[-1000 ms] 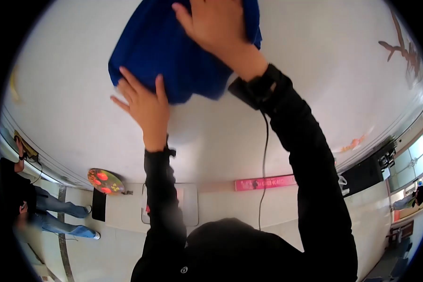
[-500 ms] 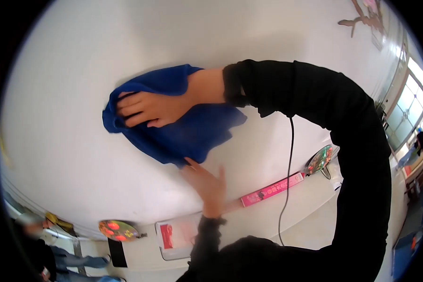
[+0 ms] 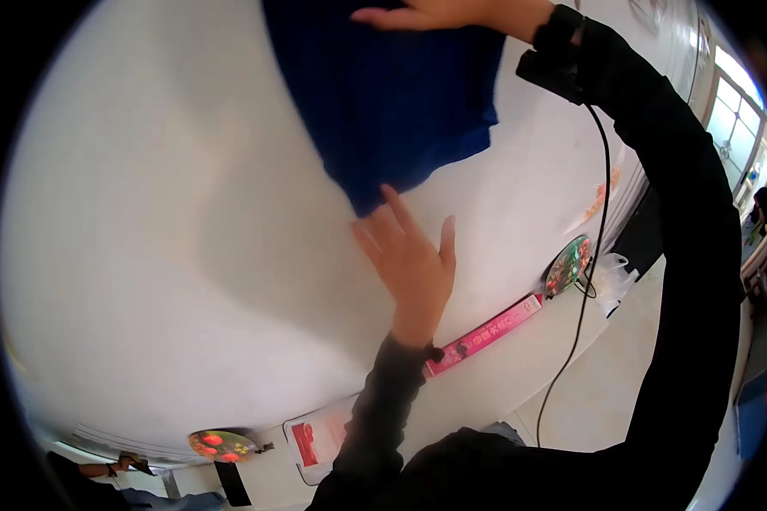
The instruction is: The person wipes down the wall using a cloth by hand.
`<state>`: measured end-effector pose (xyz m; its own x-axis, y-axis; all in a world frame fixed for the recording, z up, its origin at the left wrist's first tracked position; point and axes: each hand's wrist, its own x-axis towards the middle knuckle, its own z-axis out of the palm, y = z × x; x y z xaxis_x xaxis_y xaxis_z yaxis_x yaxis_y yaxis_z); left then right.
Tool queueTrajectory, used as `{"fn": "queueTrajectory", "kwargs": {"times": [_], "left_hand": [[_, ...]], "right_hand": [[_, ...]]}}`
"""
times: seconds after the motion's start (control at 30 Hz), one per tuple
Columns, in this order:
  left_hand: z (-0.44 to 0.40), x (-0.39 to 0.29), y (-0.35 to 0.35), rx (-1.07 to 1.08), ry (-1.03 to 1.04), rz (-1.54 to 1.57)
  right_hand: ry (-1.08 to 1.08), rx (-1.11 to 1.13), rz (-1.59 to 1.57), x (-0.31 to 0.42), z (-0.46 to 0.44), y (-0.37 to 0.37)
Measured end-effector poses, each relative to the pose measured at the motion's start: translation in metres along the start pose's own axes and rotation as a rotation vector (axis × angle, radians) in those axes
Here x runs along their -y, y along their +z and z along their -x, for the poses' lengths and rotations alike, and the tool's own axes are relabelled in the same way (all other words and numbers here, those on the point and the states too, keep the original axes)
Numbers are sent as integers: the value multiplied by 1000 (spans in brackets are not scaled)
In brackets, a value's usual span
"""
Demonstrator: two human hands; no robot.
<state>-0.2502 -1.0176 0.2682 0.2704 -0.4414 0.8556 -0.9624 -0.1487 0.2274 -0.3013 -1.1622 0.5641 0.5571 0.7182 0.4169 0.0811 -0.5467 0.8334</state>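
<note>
A blue cloth (image 3: 400,94) lies spread over the white surface (image 3: 145,213), its upper part cut off by the frame's top edge. My right hand (image 3: 452,13) rests on the cloth near the top, with its thumb stretched out; the other fingers are out of view. At the cloth's lower corner is my left hand (image 3: 409,264), fingers spread, the fingertips at or just beside the cloth's edge. Whether they touch it is hard to tell.
Along the near edge lie a long pink box (image 3: 486,335), a round patterned fan (image 3: 568,266), another fan (image 3: 222,445) and a clear case with a red-and-white card (image 3: 308,443). A black cable (image 3: 581,328) hangs from my right wrist. Another person's arm (image 3: 102,469) shows lower left.
My right hand and the blue cloth have moved upward, partly out of frame, and the cloth is more spread out. My left hand has moved up and right, following its lower corner.
</note>
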Motion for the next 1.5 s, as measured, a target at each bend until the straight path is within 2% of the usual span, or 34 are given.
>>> {"fn": "queueTrajectory", "kwargs": {"times": [0.03,0.13,0.23,0.27,0.3,0.37,0.4,0.53,0.57,0.63,0.73,0.8,0.83,0.9,0.97,1.0,1.07,1.1,1.13,1.17,1.2,1.27,1.3,1.37,1.4,1.43,1.47,1.5], "left_hand": [[-6,-13,10,-9,31,2],[-21,-56,51,-6,96,4],[-28,-102,91,27,147,20],[-27,-114,97,41,161,36],[-27,-126,111,48,172,38],[-22,-149,130,-16,248,74],[-18,-159,138,42,241,112],[13,-175,167,86,286,142],[26,-174,173,158,289,135],[57,-168,184,268,304,120],[125,-143,199,379,310,110],[175,-126,200,579,264,96],[193,-120,195,665,232,93],[242,-103,191,695,249,53],[274,-90,184,820,171,89],[291,-81,196,799,141,77],[349,-66,185,759,-66,142],[362,-61,176,842,-20,50],[396,-51,178,829,-157,180],[408,-50,165,754,-138,213],[422,-45,155,836,-252,316],[504,-10,141,898,-254,362],[540,6,131,855,-252,361],[611,46,114,940,-277,360],[662,68,111,1086,-374,320],[628,1,129,1194,-377,180],[653,16,112,1012,-180,71],[664,39,116,1043,-169,115]], "right_hand": [[81,84,84,-9,27,-14],[253,128,209,-26,110,-40],[399,33,323,-34,198,-55],[422,16,455,-30,221,-64],[433,19,461,-17,225,-72],[1427,-182,1,16,232,-89],[1442,-173,-6,19,251,-88],[1036,-107,289,47,393,-60],[928,-99,360,60,424,-49],[967,-87,452,103,463,-25],[1019,-9,352,185,503,7],[1062,232,342,250,541,38],[1065,208,287,279,535,46],[1250,431,77,349,525,56],[1179,428,-76,401,511,66],[1145,427,-155,427,505,71],[1124,306,-256,482,482,89],[1157,306,-326,513,470,92],[1232,243,-368,547,459,95],[1323,276,-363,578,446,90],[1391,279,-354,614,433,83],[1503,282,-315,718,407,75],[1584,348,-320,759,385,66],[1730,527,-326,853,357,65],[1745,678,-413,897,349,67],[1810,754,-500,863,397,24],[1934,798,-468,918,381,26],[1768,904,-342,949,372,45]]}}
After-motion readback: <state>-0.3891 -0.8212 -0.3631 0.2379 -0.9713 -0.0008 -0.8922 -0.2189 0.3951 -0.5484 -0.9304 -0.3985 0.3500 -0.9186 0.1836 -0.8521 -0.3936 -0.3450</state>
